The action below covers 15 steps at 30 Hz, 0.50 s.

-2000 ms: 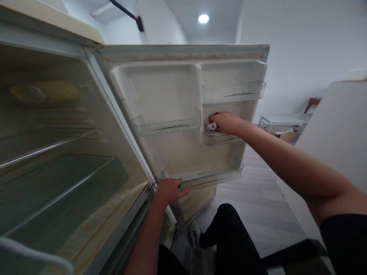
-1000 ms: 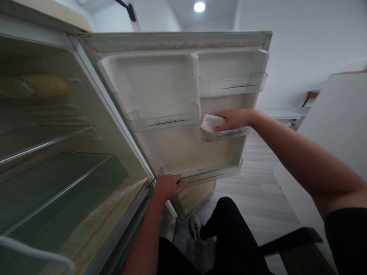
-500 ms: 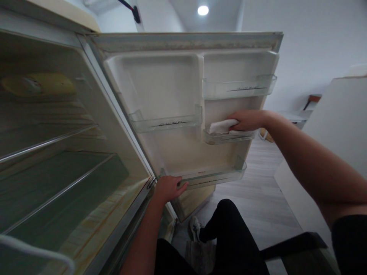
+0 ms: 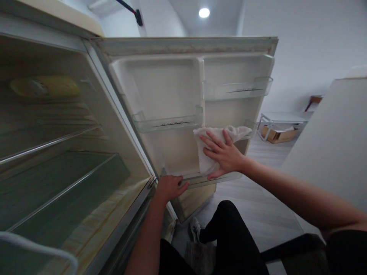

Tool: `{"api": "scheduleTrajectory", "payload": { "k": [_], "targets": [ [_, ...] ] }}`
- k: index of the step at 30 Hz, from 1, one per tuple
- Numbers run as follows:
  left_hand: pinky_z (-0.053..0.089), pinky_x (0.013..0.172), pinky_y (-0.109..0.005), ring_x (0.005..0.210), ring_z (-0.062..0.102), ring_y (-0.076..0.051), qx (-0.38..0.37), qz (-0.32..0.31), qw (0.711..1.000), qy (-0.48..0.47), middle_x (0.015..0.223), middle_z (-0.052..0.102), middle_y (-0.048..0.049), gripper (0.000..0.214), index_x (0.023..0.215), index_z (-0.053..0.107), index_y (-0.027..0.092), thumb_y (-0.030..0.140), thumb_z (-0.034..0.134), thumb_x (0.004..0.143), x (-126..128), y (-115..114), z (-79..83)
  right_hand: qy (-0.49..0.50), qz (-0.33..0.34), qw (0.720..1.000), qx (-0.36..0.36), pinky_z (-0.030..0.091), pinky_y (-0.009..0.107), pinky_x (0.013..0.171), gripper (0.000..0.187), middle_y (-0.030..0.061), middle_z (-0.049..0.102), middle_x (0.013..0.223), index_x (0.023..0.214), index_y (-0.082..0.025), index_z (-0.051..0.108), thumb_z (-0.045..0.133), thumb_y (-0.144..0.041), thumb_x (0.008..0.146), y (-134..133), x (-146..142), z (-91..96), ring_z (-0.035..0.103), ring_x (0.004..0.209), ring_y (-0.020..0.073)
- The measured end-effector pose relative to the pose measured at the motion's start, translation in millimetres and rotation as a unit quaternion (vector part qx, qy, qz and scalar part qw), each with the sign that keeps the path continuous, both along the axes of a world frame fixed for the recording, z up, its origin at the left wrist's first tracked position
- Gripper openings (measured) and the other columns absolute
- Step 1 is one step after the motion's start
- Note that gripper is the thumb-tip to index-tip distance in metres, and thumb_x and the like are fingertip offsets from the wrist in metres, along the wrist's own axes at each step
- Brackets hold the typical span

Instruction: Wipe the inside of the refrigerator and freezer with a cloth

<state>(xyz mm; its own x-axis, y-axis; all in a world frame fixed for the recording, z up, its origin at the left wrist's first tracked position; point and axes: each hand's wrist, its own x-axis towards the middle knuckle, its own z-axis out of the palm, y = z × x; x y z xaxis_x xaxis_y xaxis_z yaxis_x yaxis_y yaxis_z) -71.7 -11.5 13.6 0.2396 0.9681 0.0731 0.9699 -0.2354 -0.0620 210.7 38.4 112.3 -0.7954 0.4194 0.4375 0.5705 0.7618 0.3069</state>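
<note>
A refrigerator door (image 4: 169, 82) stands open in front of me. My right hand (image 4: 225, 152) lies spread over a white cloth (image 4: 206, 162), pressing it against the door's inner face between the middle right and bottom shelves. The cloth's upper edge runs across the middle right shelf and hides most of it. Low on the hinge side, my left hand (image 4: 170, 188) is closed over the left end of the clear bottom door shelf (image 4: 229, 178). Some of its fingertips are out of sight.
To the left is the refrigerator interior (image 4: 57, 183) with glass shelves and a yellowish lamp cover (image 4: 54, 86). A white cord (image 4: 40, 250) crosses at lower left. My black-clad knee (image 4: 229, 217) is below the door. Beyond stands a low table (image 4: 282, 116) with a cardboard box (image 4: 279, 135).
My right hand has moved down and left from the middle right shelf, its fingers now spread. The bunched cloth has opened out flat beneath it. My left hand stays at the bottom shelf.
</note>
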Motion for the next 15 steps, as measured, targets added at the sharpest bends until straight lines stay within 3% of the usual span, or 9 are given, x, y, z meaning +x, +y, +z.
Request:
{"api": "scheduleTrajectory", "payload": {
  "k": [3, 7, 11, 15],
  "targets": [
    [0.048, 0.078, -0.038, 0.084, 0.072, -0.029, 0.008, -0.002, 1.000, -0.007, 0.081, 0.074, -0.0111, 0.060, 0.088, 0.071, 0.022, 0.067, 0.032, 0.096, 2, 1, -0.3, 0.031, -0.036, 0.998, 0.042, 0.008, 0.069, 0.119, 0.068, 0.0091, 0.032, 0.162, 0.140, -0.030, 0.058, 0.057, -0.070, 0.084, 14, 3, -7.6, 0.018, 0.154, 0.0370],
    [0.049, 0.078, -0.040, 0.084, 0.071, -0.029, 0.018, -0.003, 1.000, -0.002, 0.081, 0.074, -0.0119, 0.062, 0.087, 0.072, 0.022, 0.065, 0.028, 0.097, 6, 6, -0.7, 0.098, -0.117, 0.985, 0.084, 0.011, 0.064, 0.121, 0.055, 0.0067, 0.033, 0.162, 0.152, -0.036, 0.046, 0.044, -0.048, 0.099, 29, 2, -11.7, 0.021, 0.154, 0.0310],
    [0.049, 0.076, -0.039, 0.083, 0.071, -0.029, 0.027, 0.009, 1.000, 0.002, 0.079, 0.073, -0.0125, 0.063, 0.086, 0.072, 0.021, 0.064, 0.027, 0.098, 13, 12, -0.1, 0.178, -0.240, 0.951, 0.082, 0.017, 0.063, 0.120, 0.059, 0.0125, 0.030, 0.163, 0.156, -0.027, 0.041, 0.042, -0.040, 0.099, 44, 16, -15.0, 0.020, 0.154, 0.0326],
    [0.049, 0.074, -0.039, 0.082, 0.071, -0.029, 0.025, 0.014, 1.000, 0.007, 0.082, 0.073, -0.0122, 0.063, 0.087, 0.071, 0.021, 0.063, 0.026, 0.099, 17, 14, 0.7, 0.265, -0.297, 0.911, 0.103, 0.029, 0.065, 0.113, 0.060, 0.0182, 0.034, 0.159, 0.157, -0.022, 0.040, 0.037, -0.036, 0.099, 61, 41, -26.1, 0.021, 0.153, 0.0345]
  ]
}}
